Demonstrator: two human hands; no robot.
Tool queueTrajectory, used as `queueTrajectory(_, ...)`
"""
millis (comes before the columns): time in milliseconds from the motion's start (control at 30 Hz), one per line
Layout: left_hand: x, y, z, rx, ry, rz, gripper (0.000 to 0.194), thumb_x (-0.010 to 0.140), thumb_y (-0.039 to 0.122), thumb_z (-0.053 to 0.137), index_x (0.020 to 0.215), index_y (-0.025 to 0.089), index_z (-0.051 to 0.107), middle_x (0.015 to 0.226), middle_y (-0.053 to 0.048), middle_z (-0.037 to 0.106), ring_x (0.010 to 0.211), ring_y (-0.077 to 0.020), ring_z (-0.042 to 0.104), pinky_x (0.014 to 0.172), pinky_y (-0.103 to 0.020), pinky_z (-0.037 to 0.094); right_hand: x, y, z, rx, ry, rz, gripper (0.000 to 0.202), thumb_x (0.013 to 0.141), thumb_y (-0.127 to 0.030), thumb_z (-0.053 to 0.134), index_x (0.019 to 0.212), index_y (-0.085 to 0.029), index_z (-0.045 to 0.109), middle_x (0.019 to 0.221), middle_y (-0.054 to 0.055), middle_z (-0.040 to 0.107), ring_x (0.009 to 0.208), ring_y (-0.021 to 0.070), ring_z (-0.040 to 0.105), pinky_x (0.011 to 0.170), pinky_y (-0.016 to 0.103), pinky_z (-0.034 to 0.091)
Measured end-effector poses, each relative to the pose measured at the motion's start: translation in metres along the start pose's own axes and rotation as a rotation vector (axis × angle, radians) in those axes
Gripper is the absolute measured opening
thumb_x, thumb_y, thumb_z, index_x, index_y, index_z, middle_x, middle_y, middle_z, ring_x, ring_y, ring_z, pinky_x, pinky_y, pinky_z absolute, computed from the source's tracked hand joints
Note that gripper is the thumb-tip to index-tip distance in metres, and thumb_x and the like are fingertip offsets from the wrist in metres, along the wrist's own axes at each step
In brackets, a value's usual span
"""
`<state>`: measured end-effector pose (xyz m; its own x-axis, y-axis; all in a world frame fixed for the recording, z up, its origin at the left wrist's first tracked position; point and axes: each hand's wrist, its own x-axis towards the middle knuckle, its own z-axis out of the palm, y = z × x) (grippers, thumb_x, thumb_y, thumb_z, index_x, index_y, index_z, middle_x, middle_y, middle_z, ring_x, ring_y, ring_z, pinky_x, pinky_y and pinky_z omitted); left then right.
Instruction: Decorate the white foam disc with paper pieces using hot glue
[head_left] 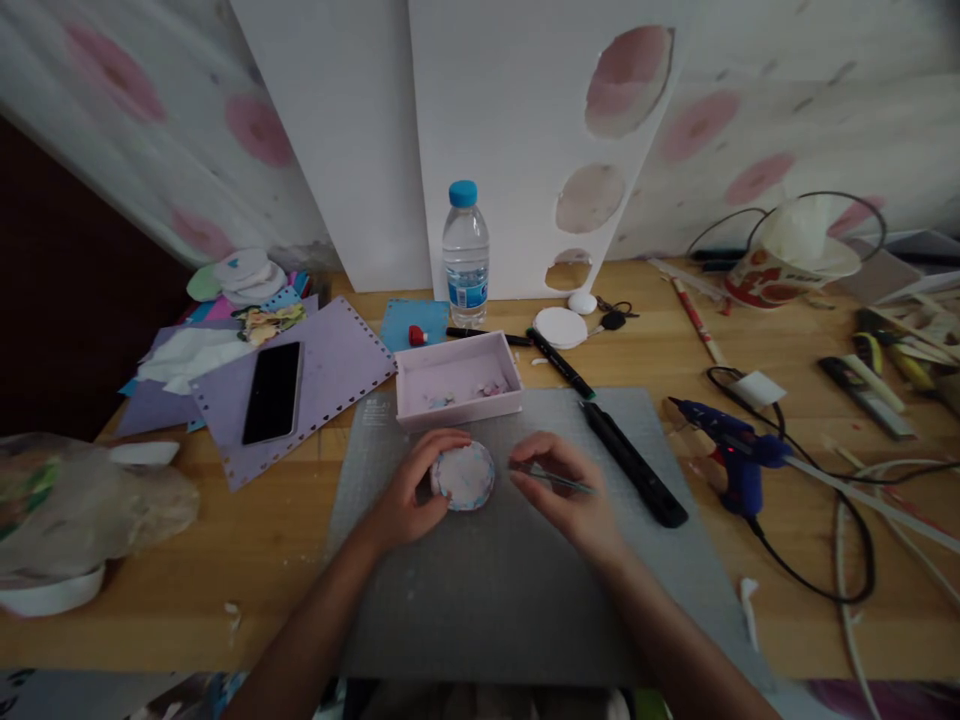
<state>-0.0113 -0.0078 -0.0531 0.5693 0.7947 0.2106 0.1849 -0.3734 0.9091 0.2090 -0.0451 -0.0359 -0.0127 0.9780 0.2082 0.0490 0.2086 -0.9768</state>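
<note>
Nearest the camera, your left forearm point(322, 610) and right forearm point(667, 620) reached in over the grey cutting mat point(487, 610). The fingers of your left hand point(420, 490) were closed around the left side of a round white disc point(465, 477) with a blue-and-pink edge, mid-mat. Your right hand point(566, 490) had its fingers pinched on a slim tool point(574, 483), just right of the disc and apart from it; whether the tip carried anything was too small to tell. The step seemed to call for a light rim hold that left the disc's face uncovered, and for small finger movements rather than a swing of the arm. Just beyond, the pink box point(461, 411) held small coloured bits point(491, 388), conveniently near both hands. Right of the mat, a blue glue gun point(739, 450) showed a red light on the tabletop point(285, 560), so it was best treated as hot and given room from your right arm.
</note>
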Motion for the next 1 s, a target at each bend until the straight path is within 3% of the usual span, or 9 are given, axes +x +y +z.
queueTrajectory(400,-0.0003,0.0030,0.0008,0.016,-0.023,-0.010,0.074,0.060,-0.001,0.047,0.129,0.025,0.047,0.132,-0.009,0.047,0.127,-0.0280,0.042,0.108,-0.048,0.033,0.0016,-0.0090,-0.0006,-0.247,0.040,-0.303,0.014,0.079,-0.015,0.069,0.091,-0.023,0.068,0.085,0.003,0.068,0.079,0.0187,0.064,0.071,0.035,0.051)
queueTrajectory(600,-0.0002,0.0066,0.0016,0.071,-0.031,0.009,0.075,0.065,0.004,0.059,0.135,0.024,0.039,0.137,-0.012,0.043,0.131,-0.0307,0.037,0.111,-0.050,0.030,0.0014,-0.0074,0.0017,-0.278,0.032,-0.304,0.010,0.081,-0.017,0.068,0.090,-0.022,0.067,0.082,0.005,0.068,0.076,0.0202,0.064,0.066,0.036,0.051)
queueTrajectory(767,0.0005,0.0047,0.0033,0.119,-0.006,-0.031,0.071,0.069,0.026,0.078,0.131,0.026,0.043,0.134,-0.012,0.045,0.127,-0.0297,0.042,0.108,-0.048,0.035,0.0008,-0.0059,0.0028,-0.295,0.017,-0.302,0.011,0.081,-0.016,0.067,0.090,-0.022,0.067,0.082,0.005,0.067,0.075,0.0200,0.064,0.065,0.035,0.052)
queueTrajectory(1000,0.0005,0.0002,0.0045,0.120,0.023,-0.035,0.063,0.073,0.033,0.078,0.128,0.027,0.047,0.130,-0.010,0.049,0.124,-0.0270,0.045,0.105,-0.044,0.037,-0.0027,-0.0056,0.0030,-0.289,-0.037,-0.319,0.016,0.080,-0.012,0.067,0.094,-0.020,0.067,0.086,0.005,0.067,0.079,0.0178,0.064,0.069,0.033,0.052)
